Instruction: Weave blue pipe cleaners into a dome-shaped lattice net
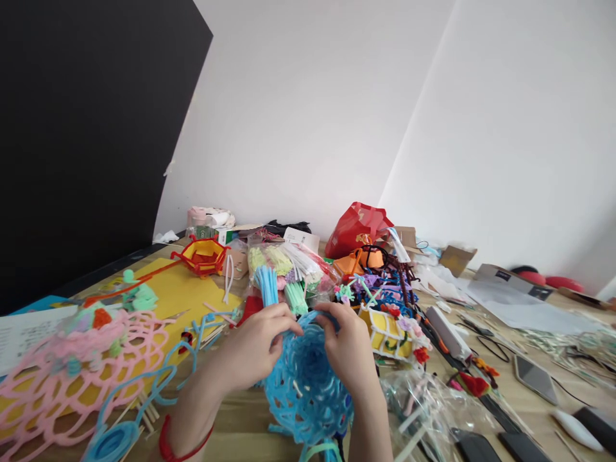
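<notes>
A blue basket (310, 407), openwork and woven from fuzzy pipe cleaners, stands tilted in front of me with its round opening facing me. My left hand (262, 340) pinches the far left part of its rim between thumb and fingers. On the far right of the rim, my right hand (347, 343) is closed in a similar pinch. Just beyond the hands lies a bundle of light blue pipe cleaners (267, 285). A pale green strip (323, 449) shows below the basket. Parts of the rim are hidden behind my fingers.
A pink openwork mesh (72, 398) and yellow paper (168, 282) cover the left side. Behind are an orange-red hexagonal basket (202, 255) and a red bag (359, 228). On the right are a clear plastic bag (433, 410) and a phone (535, 378).
</notes>
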The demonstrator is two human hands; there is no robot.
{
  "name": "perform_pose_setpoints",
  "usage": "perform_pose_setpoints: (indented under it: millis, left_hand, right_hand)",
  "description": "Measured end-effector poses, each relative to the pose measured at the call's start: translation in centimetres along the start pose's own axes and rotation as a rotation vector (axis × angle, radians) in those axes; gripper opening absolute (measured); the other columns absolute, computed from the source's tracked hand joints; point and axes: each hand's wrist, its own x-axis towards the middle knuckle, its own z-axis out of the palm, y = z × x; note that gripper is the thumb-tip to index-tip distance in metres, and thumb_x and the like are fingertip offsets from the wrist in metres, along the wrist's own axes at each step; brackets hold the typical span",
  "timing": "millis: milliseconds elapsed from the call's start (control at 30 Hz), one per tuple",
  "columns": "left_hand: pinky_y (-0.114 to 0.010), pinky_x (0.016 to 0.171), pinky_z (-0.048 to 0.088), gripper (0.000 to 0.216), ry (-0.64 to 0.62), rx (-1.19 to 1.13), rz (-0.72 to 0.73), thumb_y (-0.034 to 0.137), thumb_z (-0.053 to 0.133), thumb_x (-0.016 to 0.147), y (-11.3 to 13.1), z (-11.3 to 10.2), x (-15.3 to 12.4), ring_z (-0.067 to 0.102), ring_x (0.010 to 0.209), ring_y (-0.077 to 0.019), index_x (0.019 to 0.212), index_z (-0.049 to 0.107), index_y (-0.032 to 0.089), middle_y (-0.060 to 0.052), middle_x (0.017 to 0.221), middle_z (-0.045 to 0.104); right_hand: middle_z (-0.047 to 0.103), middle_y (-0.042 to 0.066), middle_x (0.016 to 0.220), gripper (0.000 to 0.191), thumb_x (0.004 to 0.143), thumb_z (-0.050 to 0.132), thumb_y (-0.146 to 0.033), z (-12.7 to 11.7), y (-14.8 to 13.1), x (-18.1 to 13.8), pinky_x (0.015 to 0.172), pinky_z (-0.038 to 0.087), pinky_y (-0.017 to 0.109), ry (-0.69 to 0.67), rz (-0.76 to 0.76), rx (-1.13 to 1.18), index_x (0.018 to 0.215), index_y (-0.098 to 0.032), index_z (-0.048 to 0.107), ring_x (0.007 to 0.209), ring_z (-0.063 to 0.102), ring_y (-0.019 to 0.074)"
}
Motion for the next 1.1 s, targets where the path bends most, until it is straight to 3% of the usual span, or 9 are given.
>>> perform_pose_setpoints:
  millis: [367,533,900,1100]
  left_hand:
    - [-0.025,0.083,0.050,0.033,0.107,0.032,-0.047,0.013,0.053,0.083,-0.7,-0.3,-0.1,0.065,0.094,-0.0161,0.108,0.065,0.030,0.001,0.102,0.071]
    - [-0.025,0.080,0.051,0.026,0.144,0.010,-0.015,0.017,0.055,0.083,-1.2,-0.3,-0.1,0.066,0.088,-0.0157,0.102,0.069,0.029,0.000,0.096,0.072]
    - [-0.023,0.076,0.048,0.018,0.155,0.028,-0.136,0.022,0.054,0.086,-1.0,-0.3,0.3,0.065,0.083,-0.0143,0.092,0.070,0.025,0.001,0.089,0.071]
    - [-0.023,0.071,0.046,0.012,0.171,0.148,-0.200,0.021,0.057,0.083,-0.3,-0.4,0.4,0.064,0.082,-0.0157,0.083,0.068,0.023,0.001,0.084,0.070]
  right_hand:
    - [0.066,0.007,0.091,0.019,0.084,0.047,-0.016,-0.2,0.7,0.2,0.078,0.046,0.034,-0.043,-0.016,-0.027,0.093,-0.020,0.064,0.087,0.060,0.0223]
    - [0.065,0.007,0.090,0.019,0.085,0.046,-0.015,-0.1,0.3,0.1,0.078,0.045,0.031,-0.057,-0.010,0.048,0.093,-0.019,0.063,0.087,0.060,0.0207]
    - [0.063,0.005,0.085,0.016,0.087,0.046,-0.013,0.0,-0.6,0.0,0.076,0.043,0.026,-0.039,-0.108,0.083,0.089,-0.019,0.061,0.083,0.059,0.0184]
    - [0.062,0.004,0.084,0.016,0.086,0.046,-0.011,0.4,-1.0,-0.1,0.074,0.043,0.026,-0.042,-0.144,0.082,0.089,-0.019,0.060,0.080,0.058,0.0177]
